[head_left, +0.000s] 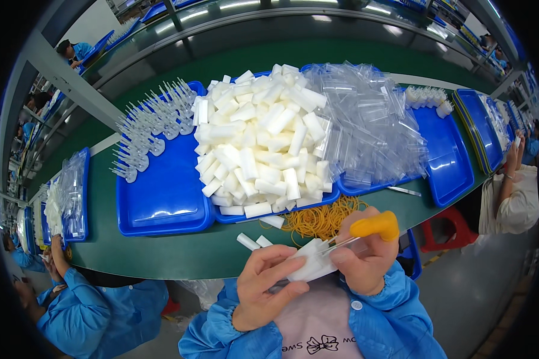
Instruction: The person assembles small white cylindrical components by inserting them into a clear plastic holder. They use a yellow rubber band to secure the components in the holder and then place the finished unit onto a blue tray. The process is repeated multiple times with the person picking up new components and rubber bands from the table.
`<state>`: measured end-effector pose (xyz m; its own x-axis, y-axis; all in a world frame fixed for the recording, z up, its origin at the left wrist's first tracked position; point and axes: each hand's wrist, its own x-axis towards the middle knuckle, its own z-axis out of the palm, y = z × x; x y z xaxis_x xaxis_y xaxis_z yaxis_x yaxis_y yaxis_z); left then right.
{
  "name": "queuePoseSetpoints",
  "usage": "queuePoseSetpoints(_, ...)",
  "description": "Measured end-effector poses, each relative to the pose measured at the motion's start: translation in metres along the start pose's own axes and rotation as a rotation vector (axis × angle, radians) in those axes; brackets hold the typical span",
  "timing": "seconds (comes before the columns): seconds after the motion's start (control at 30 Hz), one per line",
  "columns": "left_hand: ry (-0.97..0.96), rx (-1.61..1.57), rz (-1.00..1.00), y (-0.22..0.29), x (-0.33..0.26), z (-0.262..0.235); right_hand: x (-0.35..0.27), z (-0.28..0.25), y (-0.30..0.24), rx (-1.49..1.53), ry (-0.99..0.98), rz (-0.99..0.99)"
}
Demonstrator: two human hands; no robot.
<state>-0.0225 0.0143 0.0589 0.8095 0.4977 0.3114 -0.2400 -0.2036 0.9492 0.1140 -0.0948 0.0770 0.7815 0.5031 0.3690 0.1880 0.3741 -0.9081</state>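
pinching a white piece (311,265), left fingers (274,273) face right fingers (375,227) gripping thin prongs (344,243) (shirt lettering (291,347) below).

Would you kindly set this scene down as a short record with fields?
Left hand: grips a white piece
Right hand: holds a thin metal tool at the white piece
Yellow cover: on one right-hand finger
Heap: white foam-like blocks
Left of heap: pale stemmed parts in a blue tray
Right of heap: clear plastic pieces
Nearer: tan bands
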Motion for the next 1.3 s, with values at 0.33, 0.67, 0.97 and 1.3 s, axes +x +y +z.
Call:
queuePoseSetpoints(0.33,0.276,-0.302,-0.160,0.006,0.010,0.005,0.006,-0.010,0.002,-0.163,-0.185,-0.046)
queuePoseSetpoints(0.67,0.208,-0.212,-0.150,-0.027,0.000,-0.001,-0.002,-0.015,0.011,0.205,-0.001,0.270)
queuePoseSetpoints(0.97,0.175,-0.690,-0.399,-0.005,0.005,-0.011,0.003,-0.029,0.001,-0.052,-0.185,0.084)
queuePoseSetpoints(1.3,0.110,-0.288,-0.205,-0.012,-0.010,-0.015,-0.014,-0.030,0.002,-0.196,-0.206,0.025)
